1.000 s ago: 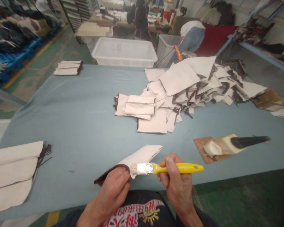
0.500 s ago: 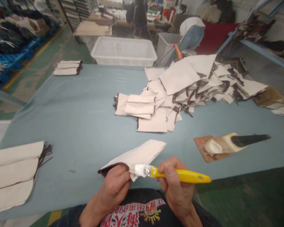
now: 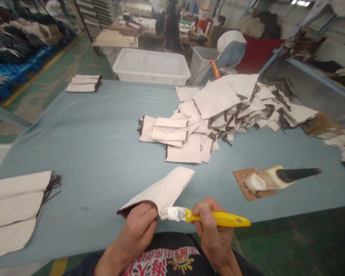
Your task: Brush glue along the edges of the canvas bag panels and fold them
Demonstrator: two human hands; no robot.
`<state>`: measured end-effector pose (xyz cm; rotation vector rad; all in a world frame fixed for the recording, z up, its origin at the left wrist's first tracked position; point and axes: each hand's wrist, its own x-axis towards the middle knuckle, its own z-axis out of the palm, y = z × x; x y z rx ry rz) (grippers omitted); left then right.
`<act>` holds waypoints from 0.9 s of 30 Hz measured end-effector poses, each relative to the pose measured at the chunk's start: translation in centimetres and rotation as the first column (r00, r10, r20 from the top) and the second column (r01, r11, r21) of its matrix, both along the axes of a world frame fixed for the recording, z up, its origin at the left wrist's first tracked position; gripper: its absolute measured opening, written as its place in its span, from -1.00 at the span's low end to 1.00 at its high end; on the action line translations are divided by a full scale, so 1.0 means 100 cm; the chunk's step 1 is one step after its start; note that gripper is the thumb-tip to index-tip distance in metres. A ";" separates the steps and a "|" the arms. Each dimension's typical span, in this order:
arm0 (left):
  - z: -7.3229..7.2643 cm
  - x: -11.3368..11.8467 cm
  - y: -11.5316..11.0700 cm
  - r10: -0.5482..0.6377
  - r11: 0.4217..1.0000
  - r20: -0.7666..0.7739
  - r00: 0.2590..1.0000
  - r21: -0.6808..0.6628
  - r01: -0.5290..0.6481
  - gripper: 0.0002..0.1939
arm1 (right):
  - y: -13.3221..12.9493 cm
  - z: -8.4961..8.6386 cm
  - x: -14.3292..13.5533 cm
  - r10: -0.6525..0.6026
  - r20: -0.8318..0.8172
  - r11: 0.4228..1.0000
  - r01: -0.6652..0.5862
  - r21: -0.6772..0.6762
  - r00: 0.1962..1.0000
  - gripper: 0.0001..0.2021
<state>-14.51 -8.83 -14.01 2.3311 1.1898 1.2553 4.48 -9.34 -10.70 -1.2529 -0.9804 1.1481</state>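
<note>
My left hand (image 3: 140,226) is closed on the brown-trimmed edge of a cream fabric pouch (image 3: 163,188), which tilts up from the table with its mouth partly spread. In my right hand (image 3: 214,226) is a paintbrush (image 3: 224,219) with a yellow handle, gripped between thumb and fingers. Its bristles, coated in white, touch or nearly touch the pouch edge beside my left fingertips. To the right, a pale container with white residue (image 3: 257,181) and a black handle-like part rests on a brown board (image 3: 248,193).
A heap of similar cream pouches (image 3: 218,103) covers the table's back right. Stacked pouches (image 3: 14,211) lie at the left, and a small stack (image 3: 84,83) sits at the far left corner. Beyond the blue-grey table (image 3: 103,153) stands a white plastic tub (image 3: 152,65); a person (image 3: 171,27) is behind it.
The brush has shifted slightly downward against the pouch edge. The pouch's far end has swung a little to the left. My left hand keeps its grip, and the view has shifted slightly.
</note>
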 end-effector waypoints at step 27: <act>-0.015 0.006 -0.009 0.025 0.999 -0.064 0.998 0.048 -0.021 -0.75 | -0.018 -0.006 0.006 -0.092 0.181 0.993 0.078 0.086 0.979 -0.56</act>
